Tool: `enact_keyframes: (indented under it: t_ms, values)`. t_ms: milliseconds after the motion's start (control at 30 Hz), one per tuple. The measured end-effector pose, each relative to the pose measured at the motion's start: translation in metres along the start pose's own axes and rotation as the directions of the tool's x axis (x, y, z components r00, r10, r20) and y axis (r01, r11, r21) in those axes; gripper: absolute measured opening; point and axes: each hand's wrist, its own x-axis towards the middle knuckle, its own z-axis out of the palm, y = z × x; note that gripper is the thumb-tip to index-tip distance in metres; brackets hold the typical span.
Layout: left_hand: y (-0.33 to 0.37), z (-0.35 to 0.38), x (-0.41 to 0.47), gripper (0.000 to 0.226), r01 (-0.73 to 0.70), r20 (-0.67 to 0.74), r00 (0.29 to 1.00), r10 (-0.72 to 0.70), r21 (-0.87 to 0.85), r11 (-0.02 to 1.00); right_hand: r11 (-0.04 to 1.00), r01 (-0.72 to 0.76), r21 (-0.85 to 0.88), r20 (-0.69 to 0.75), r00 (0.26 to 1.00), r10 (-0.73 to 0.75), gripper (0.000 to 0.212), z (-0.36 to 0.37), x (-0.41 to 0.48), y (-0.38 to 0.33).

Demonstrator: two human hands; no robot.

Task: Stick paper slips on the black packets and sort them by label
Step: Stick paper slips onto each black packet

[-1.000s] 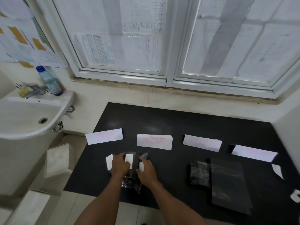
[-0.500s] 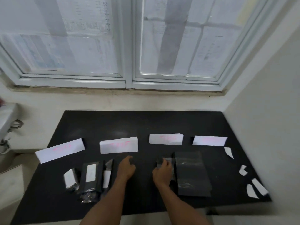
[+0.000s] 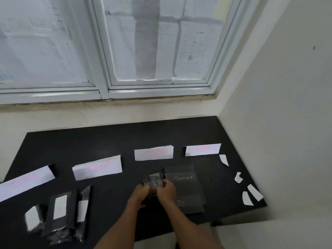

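Note:
My left hand point(image 3: 141, 194) and my right hand point(image 3: 166, 192) meet at the table's middle, both closed on a small black packet point(image 3: 154, 179) with no slip on it. Beside it on the right lies a large flat black plastic sheet point(image 3: 185, 187). At the front left, three black packets point(image 3: 60, 209) with white slips stuck on them lie side by side. Several loose white paper slips point(image 3: 251, 194) lie near the right edge. Long white labels with pink writing run in a row: far left point(image 3: 25, 182), second point(image 3: 98, 168), third point(image 3: 153, 153), fourth point(image 3: 203, 149).
The black table point(image 3: 111, 141) stands under a window point(image 3: 143, 51) papered over with sheets. A cream wall point(image 3: 278, 123) closes off the right side, close to the table's right edge. The table's front edge runs just below my forearms.
Both hands left the labelled packets at the left and moved right. They have come together and taken hold of a bare black packet next to the plastic sheet. The view swung right.

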Motion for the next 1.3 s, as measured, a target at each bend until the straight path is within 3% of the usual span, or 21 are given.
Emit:
enact_keyframes:
  t_ms: [100,200,433,567,767,900,1033,1167,1233,1300]
  values:
    - [0.011,0.014,0.001,0.028,-0.082,-0.036,0.996,0.080,-0.063,0.995,0.995,-0.016,0.102,-0.035,0.999,0.019,0.042,-0.018,0.007,-0.002]
    - [0.032,0.043,0.004,0.022,-0.160,-0.048,0.986,0.157,-0.074,0.984,0.988,-0.005,0.152,-0.090,0.996,0.019,0.030,-0.045,0.014,0.002]
    - [0.078,0.138,0.017,0.020,-0.132,0.066,0.988,0.142,-0.138,0.982,0.958,0.044,0.283,-0.310,0.949,0.048,0.019,-0.145,0.042,0.025]
    - [0.093,0.203,0.025,0.037,-0.104,0.115,0.984,0.136,-0.249,0.963,0.953,0.009,0.304,-0.398,0.910,0.118,0.021,-0.207,0.073,0.049]
    - [0.109,0.272,0.038,0.070,-0.032,0.200,0.975,0.100,-0.317,0.948,0.948,-0.162,0.273,-0.492,0.824,0.282,0.028,-0.272,0.123,0.109]
    - [0.110,0.287,0.058,0.080,-0.002,0.219,0.973,0.077,-0.325,0.946,0.953,-0.227,0.203,-0.486,0.821,0.299,0.035,-0.284,0.154,0.130]
    - [0.109,0.286,0.070,0.085,0.035,0.252,0.967,0.045,-0.305,0.952,0.958,-0.237,0.164,-0.469,0.835,0.287,0.034,-0.285,0.175,0.134]
    - [0.111,0.277,0.080,0.080,0.035,0.235,0.971,0.039,-0.301,0.953,0.957,-0.259,0.130,-0.465,0.836,0.290,0.020,-0.284,0.186,0.131]
    - [0.112,0.271,0.082,0.077,0.042,0.229,0.973,0.033,-0.314,0.948,0.972,-0.194,0.132,-0.524,0.819,0.235,0.019,-0.282,0.183,0.125]
    - [0.114,0.265,0.081,0.076,0.051,0.235,0.972,0.032,-0.336,0.940,0.997,-0.040,0.071,-0.590,0.804,0.075,0.017,-0.279,0.175,0.114]
